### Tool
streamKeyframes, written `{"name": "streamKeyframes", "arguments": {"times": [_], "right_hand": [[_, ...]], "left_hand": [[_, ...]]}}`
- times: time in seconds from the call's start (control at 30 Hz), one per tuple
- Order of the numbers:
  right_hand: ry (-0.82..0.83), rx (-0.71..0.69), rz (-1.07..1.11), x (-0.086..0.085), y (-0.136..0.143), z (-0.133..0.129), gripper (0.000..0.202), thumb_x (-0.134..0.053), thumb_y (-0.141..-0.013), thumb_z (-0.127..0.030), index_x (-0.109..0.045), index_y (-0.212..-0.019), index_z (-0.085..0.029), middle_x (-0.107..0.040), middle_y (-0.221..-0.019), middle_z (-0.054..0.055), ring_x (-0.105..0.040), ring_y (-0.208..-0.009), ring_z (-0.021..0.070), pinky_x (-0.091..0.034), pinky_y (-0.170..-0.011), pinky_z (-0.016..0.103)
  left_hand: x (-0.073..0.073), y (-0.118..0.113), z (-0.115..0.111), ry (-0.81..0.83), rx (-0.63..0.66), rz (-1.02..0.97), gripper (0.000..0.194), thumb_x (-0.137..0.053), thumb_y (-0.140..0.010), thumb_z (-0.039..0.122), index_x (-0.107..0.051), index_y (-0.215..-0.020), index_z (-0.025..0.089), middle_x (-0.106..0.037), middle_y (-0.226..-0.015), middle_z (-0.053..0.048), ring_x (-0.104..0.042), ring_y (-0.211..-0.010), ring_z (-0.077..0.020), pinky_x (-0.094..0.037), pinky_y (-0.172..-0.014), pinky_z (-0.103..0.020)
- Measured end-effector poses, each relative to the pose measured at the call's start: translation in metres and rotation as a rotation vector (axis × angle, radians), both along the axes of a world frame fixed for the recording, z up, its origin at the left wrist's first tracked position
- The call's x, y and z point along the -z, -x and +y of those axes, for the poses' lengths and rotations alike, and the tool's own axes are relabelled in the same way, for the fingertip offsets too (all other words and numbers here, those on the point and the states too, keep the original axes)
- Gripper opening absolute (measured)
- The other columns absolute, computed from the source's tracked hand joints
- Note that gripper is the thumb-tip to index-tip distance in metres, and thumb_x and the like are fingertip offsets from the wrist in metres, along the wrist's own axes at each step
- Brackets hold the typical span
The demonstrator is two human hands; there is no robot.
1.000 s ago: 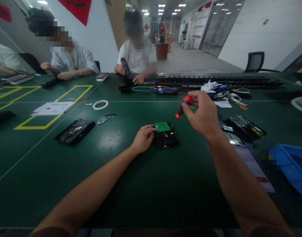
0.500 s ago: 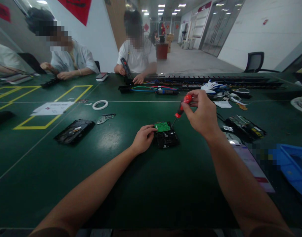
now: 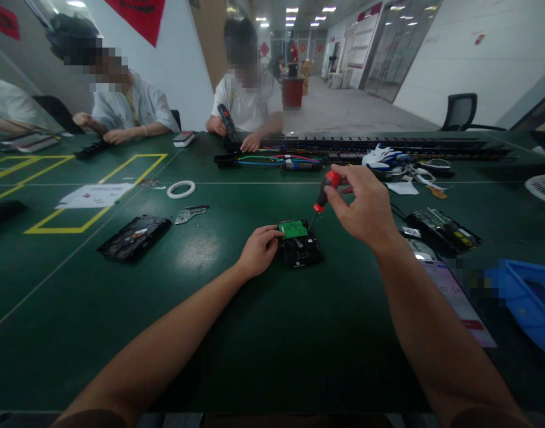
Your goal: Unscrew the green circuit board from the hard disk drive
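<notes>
A black hard drive point(image 3: 301, 251) with a green circuit board point(image 3: 292, 229) lies flat on the table in front of me. My left hand point(image 3: 260, 251) grips the drive's left edge, thumb and fingers closed on it near the board. A red and black screwdriver point(image 3: 322, 197) is held by its handle in my right hand point(image 3: 364, 202), thumb and fingertips around the upper end. It leans to the right, and its tip reaches the board's right edge. Whether the tip sits in a screw is too small to tell.
Left on the green table point(image 3: 236, 333) are a dark opened drive casing point(image 3: 135, 238), a loose circuit board point(image 3: 191, 214) and a white tape ring point(image 3: 180, 189). Rightward lie another electronic unit point(image 3: 444, 230), a phone point(image 3: 454, 297) and a blue bin point(image 3: 528, 303). Co-workers sit opposite.
The screwdriver's handle has tilted slightly to the left and down, and my right hand has shifted with it. My left hand and the hard drive stay in place.
</notes>
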State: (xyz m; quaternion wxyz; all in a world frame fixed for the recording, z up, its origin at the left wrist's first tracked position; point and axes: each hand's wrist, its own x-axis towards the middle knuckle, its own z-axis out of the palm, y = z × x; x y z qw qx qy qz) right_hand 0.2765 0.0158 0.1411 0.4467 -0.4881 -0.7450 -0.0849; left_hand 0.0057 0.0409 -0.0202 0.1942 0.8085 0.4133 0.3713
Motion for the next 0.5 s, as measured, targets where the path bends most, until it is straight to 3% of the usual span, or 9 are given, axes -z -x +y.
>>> {"name": "streamKeyframes", "arguments": {"times": [0.17, 0.33, 0.5], "right_hand": [[-0.007, 0.009, 0.023, 0.0013, 0.0, 0.0004, 0.038, -0.06, -0.097, -0.024, -0.07, -0.133, -0.026, -0.066, -0.124, 0.014, -0.066, -0.114, 0.0346, -0.059, -0.097, 0.058], [-0.003, -0.002, 0.088, 0.0038, -0.0014, 0.0035, 0.032, -0.069, -0.093, -0.027, -0.069, -0.125, -0.023, -0.07, -0.124, 0.014, -0.069, -0.112, 0.0338, -0.061, -0.094, 0.055], [0.002, 0.016, 0.027, 0.0007, 0.0009, 0.0003, 0.034, -0.065, -0.098, -0.029, -0.071, -0.131, -0.026, -0.071, -0.123, 0.013, -0.069, -0.111, 0.0339, -0.059, -0.098, 0.059]], "left_hand": [[0.0015, 0.001, 0.0006, 0.003, 0.001, 0.008, 0.032, -0.059, -0.101, 0.012, -0.078, -0.123, 0.026, -0.072, -0.14, -0.01, -0.066, -0.134, -0.0285, -0.055, -0.117, -0.054], [0.0023, 0.0013, 0.0009, 0.006, 0.003, 0.012, 0.032, -0.059, -0.101, 0.013, -0.078, -0.123, 0.025, -0.071, -0.14, -0.01, -0.065, -0.135, -0.0284, -0.054, -0.118, -0.054], [0.0018, 0.0005, 0.0007, 0.003, -0.004, 0.009, 0.032, -0.059, -0.1, 0.012, -0.078, -0.122, 0.026, -0.072, -0.14, -0.009, -0.066, -0.134, -0.0276, -0.054, -0.118, -0.054]]}}
